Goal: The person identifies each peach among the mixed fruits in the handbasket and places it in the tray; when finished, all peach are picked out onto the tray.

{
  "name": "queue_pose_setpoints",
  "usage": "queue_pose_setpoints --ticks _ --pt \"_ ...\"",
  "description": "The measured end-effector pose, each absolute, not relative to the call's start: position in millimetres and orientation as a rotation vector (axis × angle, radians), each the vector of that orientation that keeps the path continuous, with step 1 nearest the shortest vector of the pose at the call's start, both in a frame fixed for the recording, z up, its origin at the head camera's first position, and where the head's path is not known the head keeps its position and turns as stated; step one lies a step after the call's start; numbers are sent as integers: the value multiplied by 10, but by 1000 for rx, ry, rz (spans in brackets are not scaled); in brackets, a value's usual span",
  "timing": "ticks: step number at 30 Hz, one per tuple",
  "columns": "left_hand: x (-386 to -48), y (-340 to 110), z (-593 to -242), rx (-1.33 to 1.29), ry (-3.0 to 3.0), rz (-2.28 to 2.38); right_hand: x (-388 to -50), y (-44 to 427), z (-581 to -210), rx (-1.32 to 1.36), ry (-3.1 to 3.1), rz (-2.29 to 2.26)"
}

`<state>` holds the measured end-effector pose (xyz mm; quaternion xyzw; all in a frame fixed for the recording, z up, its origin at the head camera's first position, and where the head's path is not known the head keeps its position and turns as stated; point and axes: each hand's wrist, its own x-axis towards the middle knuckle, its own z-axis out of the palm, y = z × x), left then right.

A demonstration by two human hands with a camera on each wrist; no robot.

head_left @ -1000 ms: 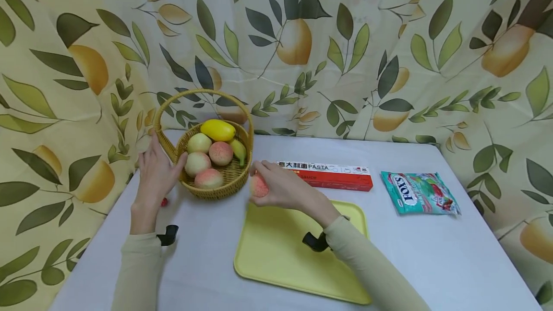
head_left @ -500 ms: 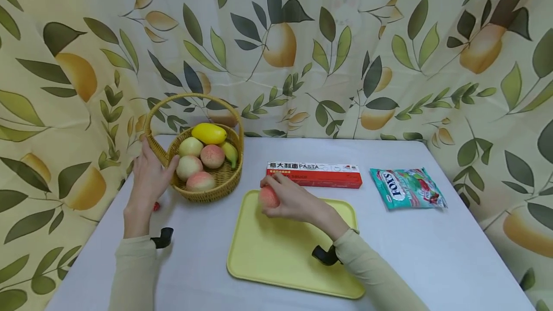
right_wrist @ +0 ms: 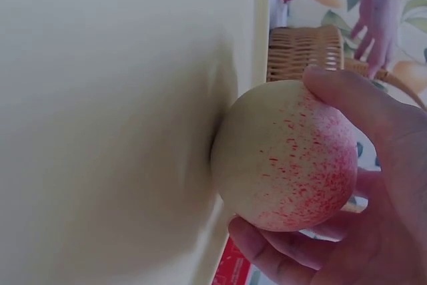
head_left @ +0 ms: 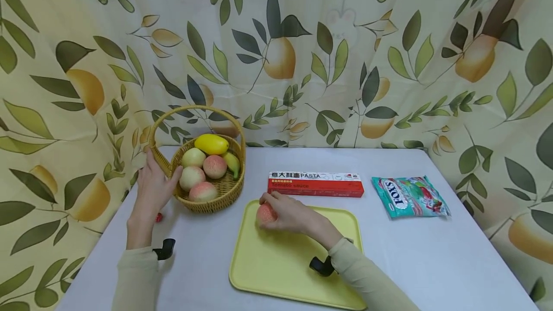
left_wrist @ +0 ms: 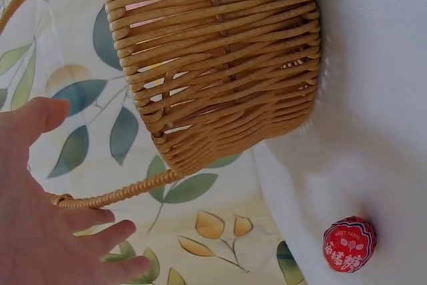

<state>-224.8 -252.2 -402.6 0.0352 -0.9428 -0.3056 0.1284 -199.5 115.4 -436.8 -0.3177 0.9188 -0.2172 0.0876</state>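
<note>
My right hand (head_left: 293,212) holds a pink-speckled peach (head_left: 266,214) at the upper left part of the yellow tray (head_left: 276,272). In the right wrist view the thumb and fingers wrap the peach (right_wrist: 287,158), which is at the tray surface (right_wrist: 120,98); whether it bears weight there I cannot tell. My left hand (head_left: 152,186) is at the left side of the wicker basket (head_left: 211,205), by its handle. Seen from the left wrist, the fingers of that hand (left_wrist: 60,205) are spread around the handle's base. The basket holds several peaches, a yellow fruit (head_left: 211,144) and a green-yellow fruit (head_left: 232,163).
A red and white pasta box (head_left: 316,185) lies behind the tray. To its right is a teal FOX'S candy bag (head_left: 410,197). A small red wrapped candy (left_wrist: 349,244) lies near the left forearm. Patterned cloth hangs behind and left of the table.
My right hand has carried the peach from beside the basket rightward and down to the tray. The left hand stays at the basket. The head view has shifted slightly.
</note>
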Motion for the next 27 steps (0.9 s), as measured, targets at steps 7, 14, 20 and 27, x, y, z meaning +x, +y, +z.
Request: queue_pose_setpoints --ticks 7,14,20,27 --pt "-2217 -2541 -4045 91 -2721 -893 -1999 1067 -4367 -967 2764 -624" --pt "-2253 -2556 -4086 73 -2721 -914 -2004 1036 -4366 -964 2749 -595" --pt "-2259 -2542 -4113 80 -2709 -929 -2019 1009 -4328 -1066 2783 -551" --pt "-2258 -2529 -4088 91 -2695 -930 -2158 763 -4149 -1170 2797 -556"
